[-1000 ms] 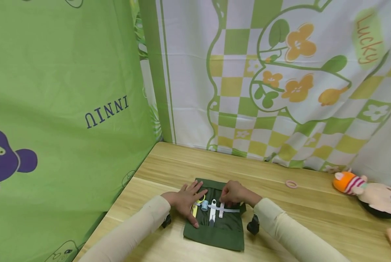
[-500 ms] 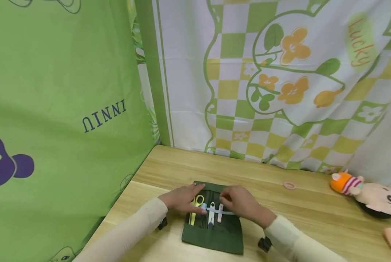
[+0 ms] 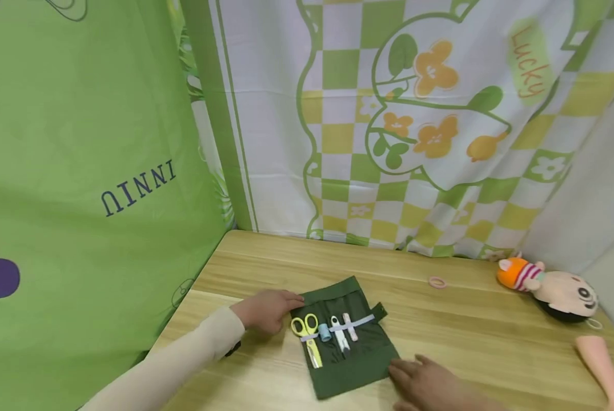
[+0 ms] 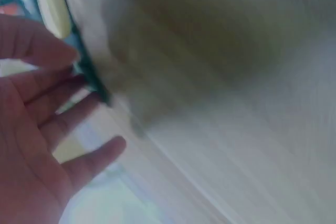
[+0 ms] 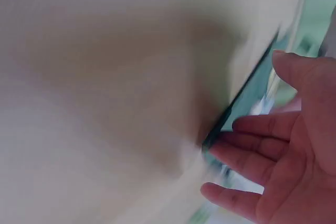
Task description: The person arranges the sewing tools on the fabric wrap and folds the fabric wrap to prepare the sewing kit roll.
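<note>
We see a green-and-white checked curtain at the back, and below it a wood-grain desk with a plush doll lying at its far right. On the desk lies the dark green fabric sewing case, unfolded and flat, and it has turned at an angle since the earlier frames. Both hands have left the tools for opposite corners. The left hand touches the far left corner; its grip is loose, fingers fairly straight, thumb apart, not clenched on anything. The right hand is at the near right corner, its grip likewise relaxed, fingertips against the edge. We judge that the handling has passed from single tools to the case as a whole. Uncovered now, the yellow-handled scissors sit under the pale elastic strap, then white thread snips, a pink-and-white tube and a small blue cylinder. A pink ring lies well apart, beyond the case.
</note>
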`<act>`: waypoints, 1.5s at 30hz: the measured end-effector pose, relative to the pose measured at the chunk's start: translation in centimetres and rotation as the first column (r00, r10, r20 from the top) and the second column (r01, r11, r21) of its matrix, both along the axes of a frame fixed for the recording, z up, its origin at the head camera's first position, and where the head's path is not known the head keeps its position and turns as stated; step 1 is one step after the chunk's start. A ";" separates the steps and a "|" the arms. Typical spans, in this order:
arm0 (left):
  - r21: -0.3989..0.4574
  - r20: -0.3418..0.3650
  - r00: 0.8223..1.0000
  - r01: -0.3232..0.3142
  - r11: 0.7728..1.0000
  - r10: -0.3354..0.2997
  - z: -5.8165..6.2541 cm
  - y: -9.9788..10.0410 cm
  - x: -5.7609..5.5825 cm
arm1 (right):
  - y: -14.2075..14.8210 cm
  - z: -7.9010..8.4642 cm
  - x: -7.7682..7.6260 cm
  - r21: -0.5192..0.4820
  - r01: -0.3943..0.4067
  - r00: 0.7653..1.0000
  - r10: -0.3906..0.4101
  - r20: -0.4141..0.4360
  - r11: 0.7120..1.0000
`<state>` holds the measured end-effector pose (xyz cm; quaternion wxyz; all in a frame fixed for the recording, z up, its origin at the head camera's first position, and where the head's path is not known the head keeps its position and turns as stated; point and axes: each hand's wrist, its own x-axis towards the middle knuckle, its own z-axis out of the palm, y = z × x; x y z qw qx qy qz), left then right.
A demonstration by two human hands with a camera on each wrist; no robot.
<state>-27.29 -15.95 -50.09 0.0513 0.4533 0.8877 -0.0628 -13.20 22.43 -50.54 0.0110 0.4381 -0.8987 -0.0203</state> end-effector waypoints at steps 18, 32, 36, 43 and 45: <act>-0.031 -0.214 0.938 0.273 0.961 -0.273 0.8 7.8 10.1 | 6.5 1.4 -6.2 -0.214 -0.012 0.992 -0.015 -0.122 0.977; 0.104 -0.235 0.948 0.245 0.964 -0.216 0.1 7.4 10.5 | 5.5 -1.3 0.6 -0.311 -0.071 0.985 0.017 -0.173 0.948; 0.335 0.025 0.992 0.107 0.936 -0.122 0.0 6.3 9.7 | 6.1 -1.0 0.5 -0.405 -0.023 1.000 0.025 0.000 0.914; 0.599 0.357 0.928 -0.140 0.789 -0.106 0.9 4.8 8.6 | 6.4 0.4 0.8 -0.590 0.126 0.983 -0.019 0.185 0.797; 0.624 0.341 0.936 -0.151 0.767 -0.093 1.1 4.7 8.3 | 6.0 0.9 0.4 -0.631 0.161 0.979 -0.042 0.199 0.759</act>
